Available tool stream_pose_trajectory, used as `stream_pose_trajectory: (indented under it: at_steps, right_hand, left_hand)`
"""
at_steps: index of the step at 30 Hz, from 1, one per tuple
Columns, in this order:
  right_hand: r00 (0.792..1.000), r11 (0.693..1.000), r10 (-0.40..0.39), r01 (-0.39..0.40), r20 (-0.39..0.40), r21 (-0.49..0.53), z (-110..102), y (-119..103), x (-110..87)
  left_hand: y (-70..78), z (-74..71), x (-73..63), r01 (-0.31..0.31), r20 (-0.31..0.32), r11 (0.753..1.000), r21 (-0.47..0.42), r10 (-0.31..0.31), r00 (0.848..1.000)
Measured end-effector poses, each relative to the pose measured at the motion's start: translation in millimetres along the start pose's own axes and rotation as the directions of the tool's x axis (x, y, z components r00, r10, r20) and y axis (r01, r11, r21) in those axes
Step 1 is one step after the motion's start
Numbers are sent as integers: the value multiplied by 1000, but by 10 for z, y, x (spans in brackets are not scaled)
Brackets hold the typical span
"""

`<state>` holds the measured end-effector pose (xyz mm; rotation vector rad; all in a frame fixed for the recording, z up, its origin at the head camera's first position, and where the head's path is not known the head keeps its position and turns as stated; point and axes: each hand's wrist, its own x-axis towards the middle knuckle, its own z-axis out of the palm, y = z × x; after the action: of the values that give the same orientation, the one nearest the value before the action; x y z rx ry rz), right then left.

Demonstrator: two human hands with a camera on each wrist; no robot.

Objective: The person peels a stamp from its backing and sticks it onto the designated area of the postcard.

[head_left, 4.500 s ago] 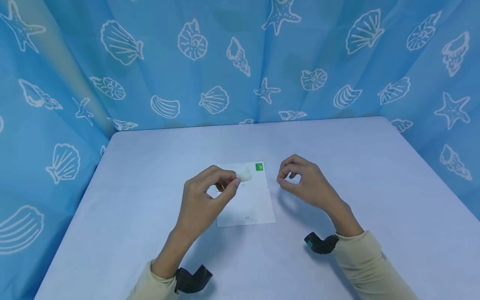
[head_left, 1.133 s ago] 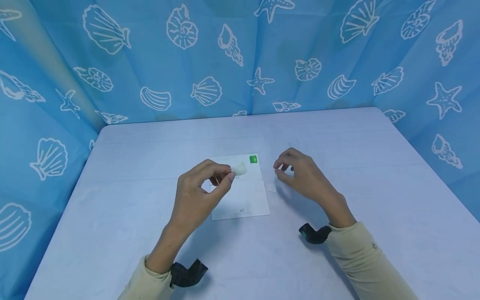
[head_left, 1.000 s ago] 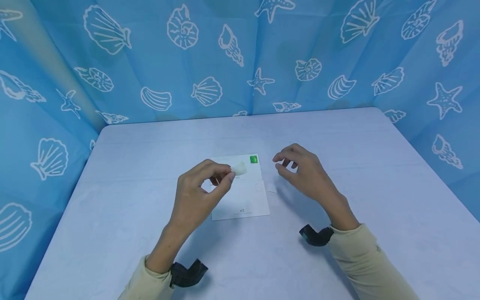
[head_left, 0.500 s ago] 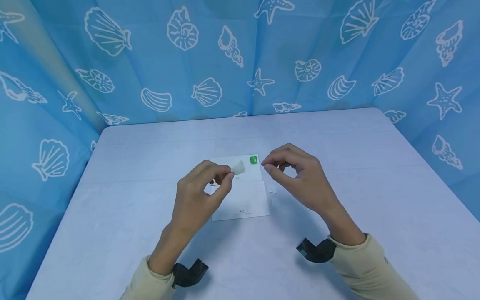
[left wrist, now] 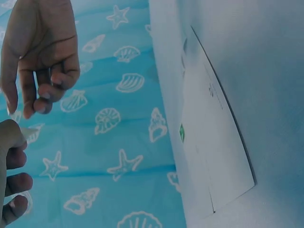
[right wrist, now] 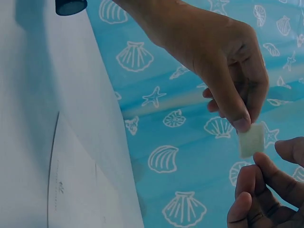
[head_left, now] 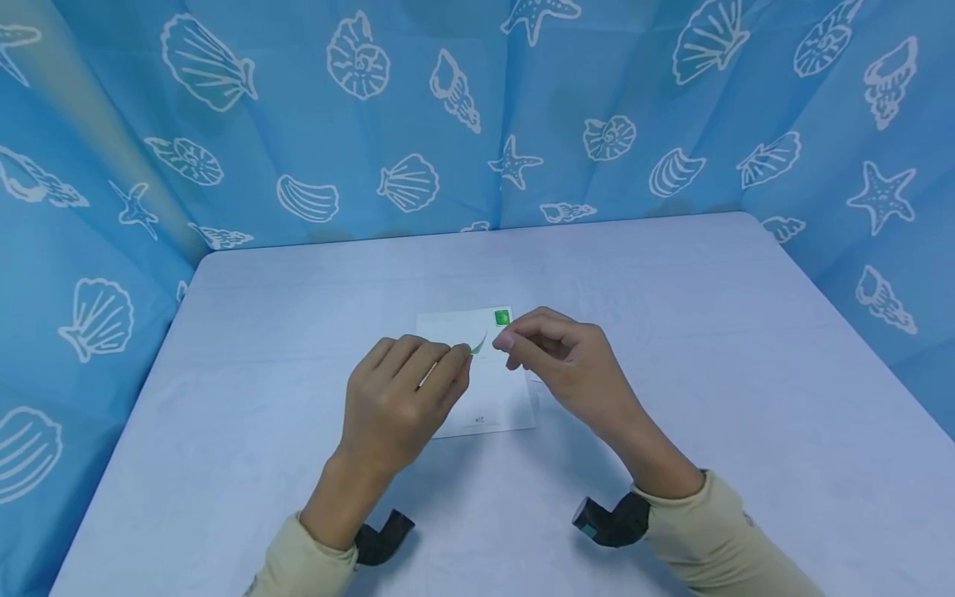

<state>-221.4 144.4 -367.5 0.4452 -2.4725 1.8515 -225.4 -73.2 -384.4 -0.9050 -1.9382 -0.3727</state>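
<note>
Between thumb and forefinger my left hand [head_left: 403, 398] pinches a small thin square [head_left: 479, 345], like a stamp or sticker. One face of the square looks pale yellowish in the right wrist view, while a green tint shows in the head view. My right hand [head_left: 574, 365] is close on the other side, its fingers bent loosely. In the right wrist view its forefinger tip lies at or near the square's lower edge, with the thumb apart. Below both hands lies a white envelope [head_left: 496, 402] with a green stamp [head_left: 502, 317] in its upper right corner.
A white-clothed table [head_left: 298, 298] carries the envelope. A thin pale edge [head_left: 537, 382] shows just right of the envelope. Blue shell-patterned curtains [head_left: 448, 108] hang behind and at the sides. Black wrist cameras [head_left: 613, 521] sit on both wrists.
My right hand has moved left and slightly down, toward the square. My left hand has turned so that its back faces up, and the square now shows nearly edge-on in the head view.
</note>
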Motion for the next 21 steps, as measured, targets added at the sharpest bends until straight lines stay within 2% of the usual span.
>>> stream_pose_trajectory:
  at_steps: [3,13,21]
  right_hand:
    - [1000,1000,20,-20,0,-4,31,7,-2]
    - [998,998,67,-67,3,2,85,5,-8]
    - [998,998,66,-66,15,21,79,31,-1]
  left_hand:
    - [16,-1,0,-40,4,999,27,40,999]
    - [41,-11,-7,-98,51,992,82,94,994]
    - [63,15,-21,-104,59,992,75,100,993]
